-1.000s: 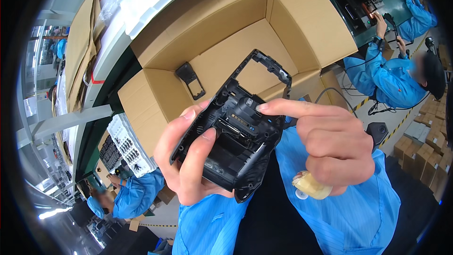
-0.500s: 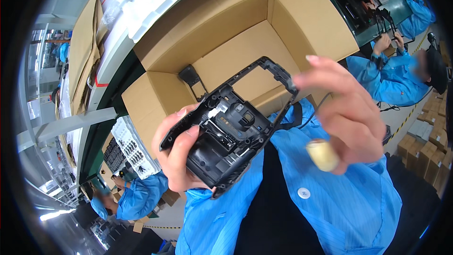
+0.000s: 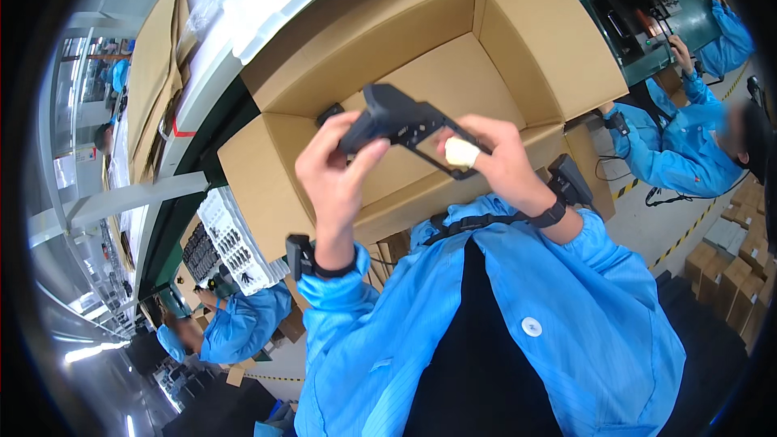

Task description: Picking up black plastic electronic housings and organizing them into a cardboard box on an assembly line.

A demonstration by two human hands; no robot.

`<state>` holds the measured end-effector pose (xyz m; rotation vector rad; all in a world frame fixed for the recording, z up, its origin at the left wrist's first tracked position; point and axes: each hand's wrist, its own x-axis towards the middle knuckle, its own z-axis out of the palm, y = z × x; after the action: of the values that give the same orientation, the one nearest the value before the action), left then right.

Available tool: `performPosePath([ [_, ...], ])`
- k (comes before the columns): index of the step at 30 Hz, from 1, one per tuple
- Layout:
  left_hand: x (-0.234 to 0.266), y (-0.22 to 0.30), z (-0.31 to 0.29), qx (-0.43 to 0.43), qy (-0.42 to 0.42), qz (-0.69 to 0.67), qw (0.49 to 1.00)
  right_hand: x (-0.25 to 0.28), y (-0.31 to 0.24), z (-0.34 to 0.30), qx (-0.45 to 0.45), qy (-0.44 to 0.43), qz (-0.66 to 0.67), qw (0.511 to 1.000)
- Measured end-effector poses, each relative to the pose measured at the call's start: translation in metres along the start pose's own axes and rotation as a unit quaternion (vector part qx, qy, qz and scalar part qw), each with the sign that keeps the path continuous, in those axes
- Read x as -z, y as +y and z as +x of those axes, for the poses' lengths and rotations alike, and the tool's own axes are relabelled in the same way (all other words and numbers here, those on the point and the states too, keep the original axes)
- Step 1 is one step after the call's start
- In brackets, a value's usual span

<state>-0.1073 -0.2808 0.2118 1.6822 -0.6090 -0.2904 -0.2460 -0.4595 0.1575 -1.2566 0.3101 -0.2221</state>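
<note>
Spanning both hands: black housing [image 3: 390, 117], held above open carton [image 3: 558, 40], by near edge. Long axis slants down rightward; bulky end clamped in left hand [image 3: 330, 171], open-frame end pinched by right hand [image 3: 500, 155].

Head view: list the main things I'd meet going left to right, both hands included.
Brown cardboard sheets, white tray of small black parts, left hand, black plastic housing, right hand, co-worker in blue at the right.
</note>
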Motion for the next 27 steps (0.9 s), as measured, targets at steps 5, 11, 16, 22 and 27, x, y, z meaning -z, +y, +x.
performPosePath([
  [5,0.039,-0.092,0.084,0.086,-0.138,0.208,0.965,0.047,0.002,-0.003,0.126,0.161,-0.107,0.973],
  [11,0.060,-0.253,0.112,0.169,-0.167,0.281,0.930,0.113,0.012,-0.049,0.092,0.245,-0.125,0.957],
  [16,0.070,-0.307,0.091,0.094,-0.080,0.406,0.905,0.152,0.016,-0.084,0.050,0.294,-0.140,0.944],
  [22,0.028,-0.297,0.075,-0.100,-0.041,0.655,0.748,0.197,0.011,-0.096,0.039,0.331,-0.158,0.929],
  [27,-0.024,-0.298,0.041,0.024,-0.215,0.660,0.719,0.238,0.015,-0.083,0.032,0.346,-0.186,0.919],
])
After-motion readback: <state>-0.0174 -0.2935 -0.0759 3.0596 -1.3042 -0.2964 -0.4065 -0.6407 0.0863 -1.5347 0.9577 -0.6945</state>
